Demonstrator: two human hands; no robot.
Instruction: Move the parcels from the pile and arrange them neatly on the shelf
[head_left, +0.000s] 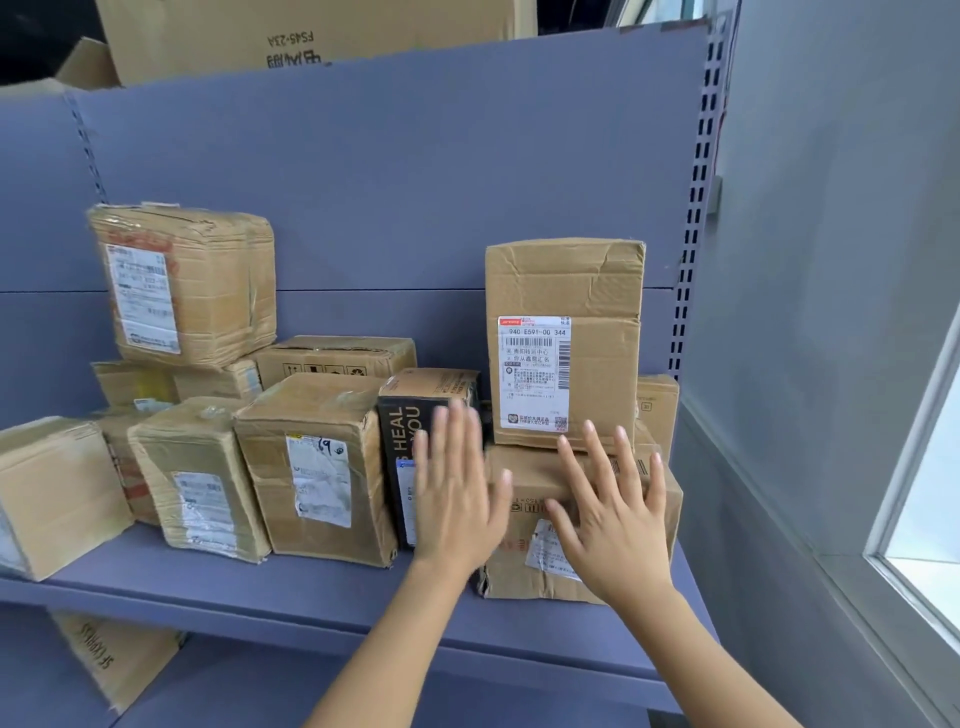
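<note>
- Head view: both hands are raised in front of the right end of the shelf (311, 587), each with fingers straight and spread, released and grasping nothing.
- Task item: the lower carton (511, 571) lies on the shelf at the right end of the parcel row. The upright carton (566, 291) stands on top of it.
- Direction from the hands: the lower carton lies straight ahead of both hands, with no sideways reach needed.
- Long axis: the lower carton's long axis runs left to right, parallel to the shelf's front edge. Its broad front face is turned toward the person.
- Right hand (613, 509): it is spread over the middle-right of that front face. Whether the palm touches the cardboard cannot be told.
- Left hand (457, 493): it is motion-blurred and sits at the carton's left edge. It partly covers the black box (402, 431) just beside the carton.
- Nearer hand: the right hand lies squarely over the carton, while the left straddles the seam between the carton and the black box.
- Alignment: the lower carton's front face appears to stand forward of its neighbours.
- Judgement: the coming move is probably a flat push toward the back panel (415, 182). An uneven push could tilt the upright carton.
</note>
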